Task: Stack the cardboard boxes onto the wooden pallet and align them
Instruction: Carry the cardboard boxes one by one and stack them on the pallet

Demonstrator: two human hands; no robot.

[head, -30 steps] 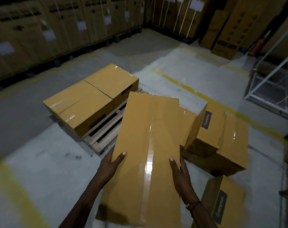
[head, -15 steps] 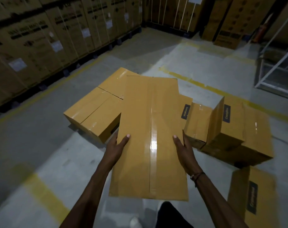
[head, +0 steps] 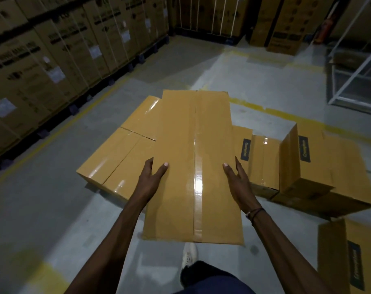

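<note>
Head view: two flat boxes are seen at left on the floor. A long taped cardboard box is held above them, gripped at its edges by the left hand and right hand, thumbs on top. Further loose boxes lie at right.

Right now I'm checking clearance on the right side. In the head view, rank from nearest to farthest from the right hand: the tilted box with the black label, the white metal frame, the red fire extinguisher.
From the right hand:
1. Tilted box, just to its right on the floor.
2. White metal frame, farther back on the right.
3. Red fire extinguisher, by the far wall.
</note>
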